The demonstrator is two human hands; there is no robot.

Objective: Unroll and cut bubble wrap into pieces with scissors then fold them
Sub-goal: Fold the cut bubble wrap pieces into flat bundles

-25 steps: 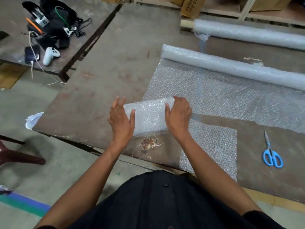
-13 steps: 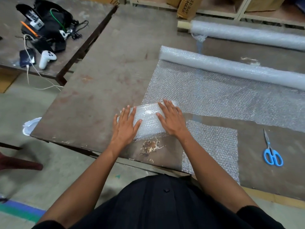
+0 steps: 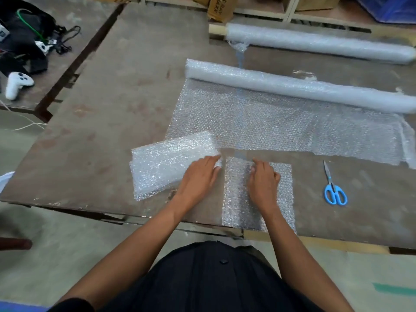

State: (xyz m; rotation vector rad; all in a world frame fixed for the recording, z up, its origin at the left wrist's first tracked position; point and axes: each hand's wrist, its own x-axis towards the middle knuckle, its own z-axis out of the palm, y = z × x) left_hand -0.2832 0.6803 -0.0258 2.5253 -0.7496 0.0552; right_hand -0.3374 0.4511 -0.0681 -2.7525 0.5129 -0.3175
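A folded bubble wrap piece [image 3: 166, 163] lies near the table's front edge. My left hand [image 3: 198, 176] rests at its right end with fingers straight. To the right lies a flat cut piece [image 3: 283, 199], its near end reaching the table edge. My right hand [image 3: 263, 179] sits on it with fingers bent, thumb and forefinger pinching at its far edge. Behind them the partly unrolled bubble wrap roll [image 3: 292, 88] has its loose sheet [image 3: 270, 127] spread toward me. Blue-handled scissors [image 3: 334, 190] lie shut on the table, to the right of my right hand.
A second bubble wrap roll [image 3: 315, 41] lies at the back of the brown table [image 3: 112, 109]. A cardboard box [image 3: 220, 7] stands behind it. A lower table on the left carries a white controller [image 3: 16, 83] and black bags with cables [image 3: 22, 41].
Both hands were pressing the folded piece flat. That piece now lies further left, my left hand has slid to its right end, and my right hand has moved onto the flat cut piece.
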